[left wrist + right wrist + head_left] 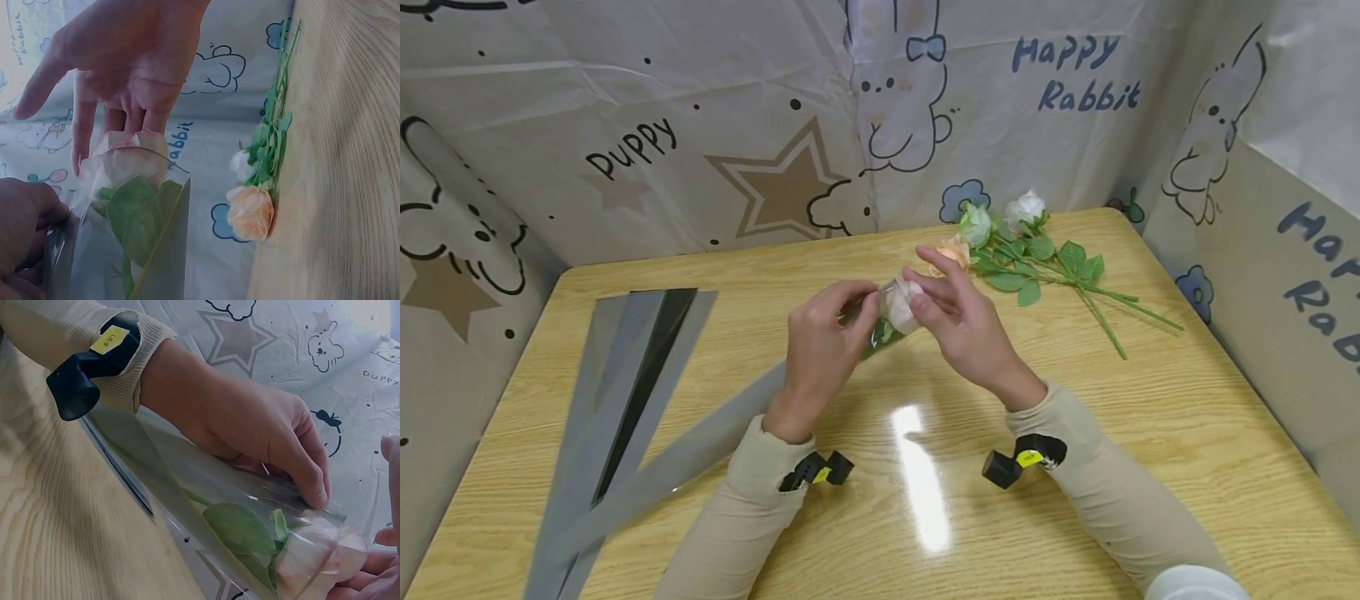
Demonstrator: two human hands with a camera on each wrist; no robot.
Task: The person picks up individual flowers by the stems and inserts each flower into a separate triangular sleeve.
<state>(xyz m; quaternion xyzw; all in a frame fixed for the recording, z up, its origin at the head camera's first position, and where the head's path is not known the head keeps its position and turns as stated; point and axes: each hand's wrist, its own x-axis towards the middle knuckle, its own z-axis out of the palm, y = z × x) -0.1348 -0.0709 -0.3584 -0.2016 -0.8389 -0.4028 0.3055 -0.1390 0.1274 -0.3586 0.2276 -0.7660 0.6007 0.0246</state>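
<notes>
A pale pink artificial rose [901, 308] with green leaves [240, 529] lies inside a long clear plastic flower sleeve [703, 429]. My left hand [825, 346] pinches the sleeve's rim between thumb and fingers, close beside the bloom. At the sleeve's mouth, my right hand [972, 333] touches the petals with extended fingers, its thumb held apart in the left wrist view. The bloom [122, 162] sits at the sleeve's opening. Most of the stem is hidden in the head view by my left hand and sleeve.
Several flat sleeves [617, 375], grey and dark, lie overlapping on the table's left side. At the back right rest a peach rose [953, 252], a greenish-white rose [976, 225] and a white rose [1025, 210], stems pointing right. A printed cloth [760, 83] surrounds the table.
</notes>
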